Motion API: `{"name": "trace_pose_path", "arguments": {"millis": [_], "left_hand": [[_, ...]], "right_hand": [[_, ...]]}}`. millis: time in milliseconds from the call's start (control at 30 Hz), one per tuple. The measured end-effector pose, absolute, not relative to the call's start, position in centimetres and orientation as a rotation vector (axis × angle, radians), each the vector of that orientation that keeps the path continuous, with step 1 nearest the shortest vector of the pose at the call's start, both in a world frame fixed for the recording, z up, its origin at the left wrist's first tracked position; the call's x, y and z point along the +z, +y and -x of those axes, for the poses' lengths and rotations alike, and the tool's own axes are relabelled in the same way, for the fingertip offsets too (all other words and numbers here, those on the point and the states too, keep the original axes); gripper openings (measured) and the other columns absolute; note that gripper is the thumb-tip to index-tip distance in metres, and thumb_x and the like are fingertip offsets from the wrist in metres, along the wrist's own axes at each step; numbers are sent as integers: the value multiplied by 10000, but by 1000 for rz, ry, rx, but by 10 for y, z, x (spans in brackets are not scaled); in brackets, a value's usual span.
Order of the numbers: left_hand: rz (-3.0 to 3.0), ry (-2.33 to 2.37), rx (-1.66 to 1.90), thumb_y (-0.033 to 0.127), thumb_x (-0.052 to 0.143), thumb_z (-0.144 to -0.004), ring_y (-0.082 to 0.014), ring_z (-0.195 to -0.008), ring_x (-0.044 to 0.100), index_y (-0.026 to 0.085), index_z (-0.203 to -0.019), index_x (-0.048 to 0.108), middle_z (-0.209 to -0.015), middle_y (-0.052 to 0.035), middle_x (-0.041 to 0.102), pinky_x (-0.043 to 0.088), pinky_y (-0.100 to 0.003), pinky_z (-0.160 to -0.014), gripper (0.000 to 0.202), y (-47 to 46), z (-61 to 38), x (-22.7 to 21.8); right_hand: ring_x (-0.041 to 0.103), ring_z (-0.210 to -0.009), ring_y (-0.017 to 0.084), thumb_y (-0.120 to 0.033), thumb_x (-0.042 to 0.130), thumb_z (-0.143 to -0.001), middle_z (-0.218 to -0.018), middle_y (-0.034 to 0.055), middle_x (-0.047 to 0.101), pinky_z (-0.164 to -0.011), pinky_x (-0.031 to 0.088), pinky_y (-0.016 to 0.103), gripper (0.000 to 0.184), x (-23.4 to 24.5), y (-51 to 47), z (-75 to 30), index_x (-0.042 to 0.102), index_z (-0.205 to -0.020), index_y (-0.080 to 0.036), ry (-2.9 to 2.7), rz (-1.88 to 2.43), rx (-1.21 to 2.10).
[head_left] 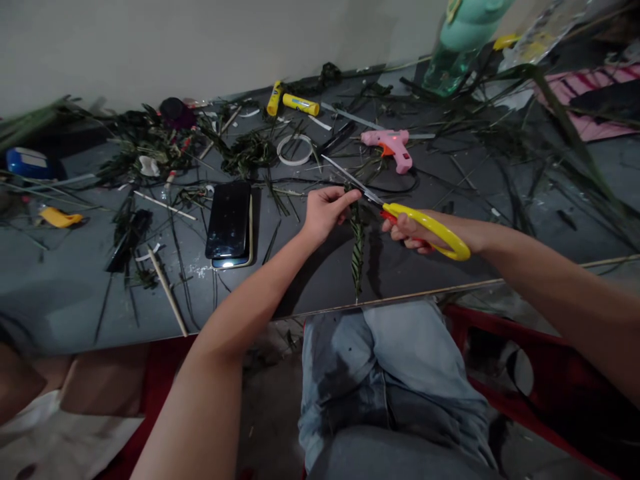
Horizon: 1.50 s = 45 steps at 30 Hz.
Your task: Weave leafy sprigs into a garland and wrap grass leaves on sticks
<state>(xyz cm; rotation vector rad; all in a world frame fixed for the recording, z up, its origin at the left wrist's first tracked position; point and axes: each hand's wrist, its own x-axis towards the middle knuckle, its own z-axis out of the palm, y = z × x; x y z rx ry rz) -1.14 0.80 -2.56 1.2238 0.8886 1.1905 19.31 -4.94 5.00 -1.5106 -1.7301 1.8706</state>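
Observation:
Between thumb and fingers, my left hand (327,212) pinches the upper end of a braided green leaf strip (357,250), which hangs down toward the table's front edge. My right hand (413,233) grips a pair of scissors (430,230) with yellow and red handles. Their blades point up and left, passing just beyond my left fingertips near the strip's top. Whether the blades touch the leaf I cannot tell. Behind the hands lies a pink glue gun (393,145) with an orange trigger.
Left of my left hand lie two stacked phones (229,223). Farther back are a white tape ring (295,150), yellow glue sticks (300,104) and a green bottle (457,50). Leaf scraps and wooden sticks (167,291) litter the grey table. Another person's arm (17,380) shows at lower left.

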Motion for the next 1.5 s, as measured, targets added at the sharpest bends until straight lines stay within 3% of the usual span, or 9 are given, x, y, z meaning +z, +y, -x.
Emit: {"name": "trace_pose_path", "arguments": {"millis": [167,367,600,733,833,1000,1133,1300,1500], "left_hand": [[-1231,876,1181,749,820,-545,-13,-327,329,177,-479,491,-395,87,414,174,-213,-354,663,10,12,-28],[-1209,859,1179,749,821,-547,-17,-338,337,183,-486,465,-395,89,403,178,-216,-368,672,10,11,-29],[-1194,888,1186,772,802,-552,-27,-339,327,188,-487,471,-388,83,411,170,-234,-370,674,11,10,-27],[-1157,891,1207,765,816,-523,-25,-345,332,186,-479,470,-387,88,400,191,-227,-376,676,11,10,-28],[-1121,862,1209,721,845,-529,-24,-371,357,172,-540,587,-413,88,435,227,-208,-382,607,12,11,-29],[-1002,783,1141,558,870,-668,-37,-570,572,188,-821,776,-727,5,743,448,-157,-534,412,17,15,-28],[-860,799,1095,411,760,-858,-42,-623,605,207,-914,784,-880,-21,785,527,-161,-626,213,19,17,-24],[-767,765,1102,351,651,-955,-24,-534,530,206,-990,777,-961,-41,779,523,-169,-592,195,20,21,-21],[-698,820,1156,346,652,-952,-120,-838,726,201,-1092,729,-962,-48,783,566,-203,-734,215,24,24,-25]], "right_hand": [[374,-456,25,-653,236,-1019,-761,-21,446,-375,353,135,574,59,-50,-187,512,-1013,-150,-1359,1687,2033],[325,-393,25,-769,370,-916,-638,-68,387,-336,333,136,598,56,-51,-181,473,-945,-181,-1265,1652,2061],[338,-355,22,-713,547,-907,-575,-75,407,-320,322,149,542,57,-59,-165,463,-857,-179,-1313,1783,1845],[390,-358,56,-718,705,-792,-595,-58,458,-319,362,214,572,57,-51,-175,478,-809,-193,-1391,1875,1738],[460,-412,98,-733,654,-821,-634,-17,520,-404,405,260,550,61,-36,-195,552,-824,-193,-1594,2038,1372],[636,-726,253,-670,484,-958,-779,168,656,-578,325,318,611,67,-3,-238,731,-905,-114,-2169,2526,117],[685,-944,357,-618,556,-940,-996,294,705,-658,358,367,625,62,6,-260,753,-1102,-47,-2156,2652,-29],[665,-1097,365,-310,713,-864,-1193,250,700,-827,496,439,372,50,-9,-240,744,-1175,-106,-2214,2011,20],[694,-977,225,-377,720,-841,-1151,98,722,-756,567,336,564,11,-5,-181,603,-1364,-204,-2188,1084,548]]}}
